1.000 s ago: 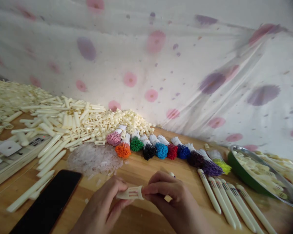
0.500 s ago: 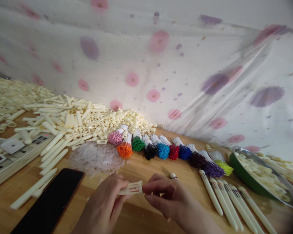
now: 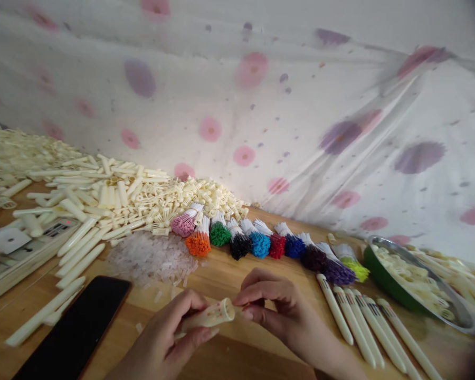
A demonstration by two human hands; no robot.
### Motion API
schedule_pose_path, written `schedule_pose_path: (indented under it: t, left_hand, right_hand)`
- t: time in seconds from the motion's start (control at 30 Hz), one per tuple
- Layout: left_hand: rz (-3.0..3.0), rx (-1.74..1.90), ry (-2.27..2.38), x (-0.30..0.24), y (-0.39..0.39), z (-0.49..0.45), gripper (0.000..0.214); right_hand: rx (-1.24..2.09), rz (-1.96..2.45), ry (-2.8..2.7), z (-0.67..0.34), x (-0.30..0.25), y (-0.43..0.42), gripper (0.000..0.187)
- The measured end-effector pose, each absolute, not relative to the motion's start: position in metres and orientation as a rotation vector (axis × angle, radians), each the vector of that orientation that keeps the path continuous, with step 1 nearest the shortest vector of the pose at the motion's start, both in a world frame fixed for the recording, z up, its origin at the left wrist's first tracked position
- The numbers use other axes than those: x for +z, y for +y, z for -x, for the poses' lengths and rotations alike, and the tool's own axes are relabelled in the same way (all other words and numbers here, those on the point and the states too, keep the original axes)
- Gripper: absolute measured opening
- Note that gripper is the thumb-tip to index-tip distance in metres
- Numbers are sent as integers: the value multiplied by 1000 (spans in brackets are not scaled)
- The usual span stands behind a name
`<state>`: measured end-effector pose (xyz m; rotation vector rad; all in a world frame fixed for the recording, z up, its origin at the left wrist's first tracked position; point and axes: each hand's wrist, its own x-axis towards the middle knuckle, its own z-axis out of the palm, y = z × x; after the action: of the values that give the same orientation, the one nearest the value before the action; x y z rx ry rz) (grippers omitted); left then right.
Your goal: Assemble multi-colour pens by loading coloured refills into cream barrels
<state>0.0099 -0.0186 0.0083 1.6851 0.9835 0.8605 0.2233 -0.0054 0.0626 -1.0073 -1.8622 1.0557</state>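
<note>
My left hand [image 3: 174, 332] is closed around a cream slotted pen barrel [image 3: 209, 316], held low over the wooden table [image 3: 229, 274]. My right hand [image 3: 273, 306] pinches at the barrel's open end, thumb and forefinger together; whatever is between them is too small to make out. Behind my hands lies a row of bundled refills with coloured ends: pink [image 3: 184, 224], orange [image 3: 198, 244], green [image 3: 220, 234], black [image 3: 240, 245], blue [image 3: 260, 244], red [image 3: 277, 245] and others.
Several assembled cream pens [image 3: 356, 327] lie at right, beside a green bowl [image 3: 383, 279] of cream parts. A black phone [image 3: 79, 327] lies at lower left. Clear small parts [image 3: 152, 258], cream tubes and slotted pieces [image 3: 114, 200] are heaped at left. Flowered cloth [image 3: 261, 105] hangs behind.
The barrel has turned in my left hand, its open end now tilted up toward me. My right hand has shifted its pinch to that end. The view dipped slightly.
</note>
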Motion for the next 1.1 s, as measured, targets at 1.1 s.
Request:
schedule_pose_path:
  t: [1.1]
  left_hand:
    - [-1742,897,1021,6,-21,-13,16]
  right_hand:
    - [514,1178,-1885,-204,68,-33,13]
